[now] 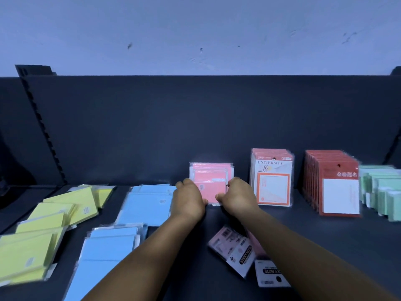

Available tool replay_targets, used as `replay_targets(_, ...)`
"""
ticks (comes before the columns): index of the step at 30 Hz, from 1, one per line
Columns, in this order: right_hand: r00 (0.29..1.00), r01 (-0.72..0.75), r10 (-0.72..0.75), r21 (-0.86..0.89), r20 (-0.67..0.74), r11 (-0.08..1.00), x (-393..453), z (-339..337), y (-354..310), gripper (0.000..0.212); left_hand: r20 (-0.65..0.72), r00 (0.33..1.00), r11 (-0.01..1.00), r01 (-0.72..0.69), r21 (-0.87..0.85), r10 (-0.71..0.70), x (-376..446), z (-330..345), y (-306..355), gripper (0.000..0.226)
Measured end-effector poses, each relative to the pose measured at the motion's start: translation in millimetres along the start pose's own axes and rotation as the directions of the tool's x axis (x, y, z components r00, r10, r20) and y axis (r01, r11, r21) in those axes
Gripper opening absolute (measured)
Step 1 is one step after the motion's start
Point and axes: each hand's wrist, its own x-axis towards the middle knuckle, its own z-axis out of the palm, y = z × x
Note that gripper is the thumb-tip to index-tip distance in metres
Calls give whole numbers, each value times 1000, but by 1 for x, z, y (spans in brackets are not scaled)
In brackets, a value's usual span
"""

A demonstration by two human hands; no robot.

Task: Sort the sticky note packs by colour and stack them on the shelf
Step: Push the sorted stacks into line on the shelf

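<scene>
Several pink sticky note packs (211,181) stand upright in a row against the dark back panel, mid-shelf. My left hand (188,199) grips the left side of the front pink pack and my right hand (237,197) grips its right side. Blue packs (145,206) lie flat to the left, with more blue ones (108,248) nearer me. Yellow packs (65,210) lie scattered at far left. Two packs lie face down near my right forearm: a pink one (233,248) and a white-backed one (271,273).
To the right stand upright rows of orange-framed packs (272,178), red packs (335,185) and green packs (384,190). The dark shelf surface (347,246) is bare at the right front. A slotted upright (41,124) rises at the left.
</scene>
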Motion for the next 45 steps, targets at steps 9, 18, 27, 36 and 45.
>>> replay_targets(9, 999, -19, 22, -101, 28, 995, 1, 5, 0, 40, 33, 998, 996, -64, 68, 62, 5, 7, 5, 60)
replay_targets(18, 999, -16, 19, -90, 40, 996, -5, -1, 0, 43, 73, 996, 992, -66, 103, 59, 4, 4, 6, 71)
replay_targets(27, 980, 119, -97, -124, 172, 985, -56, -56, 13, 36, 244, 942, 949, -272, 160, 229, -51, -29, 9, 43)
replay_targets(36, 955, 109, -17, -300, 295, 948, -103, -78, 50, 58, 384, 881, 920, -357, 161, 275, -78, -14, 9, 61)
replay_targets(45, 931, 181, -65, -300, 359, 936, -107, -69, 68, 57, 600, 679, 797, -594, 110, 423, -75, -27, -1, 61)
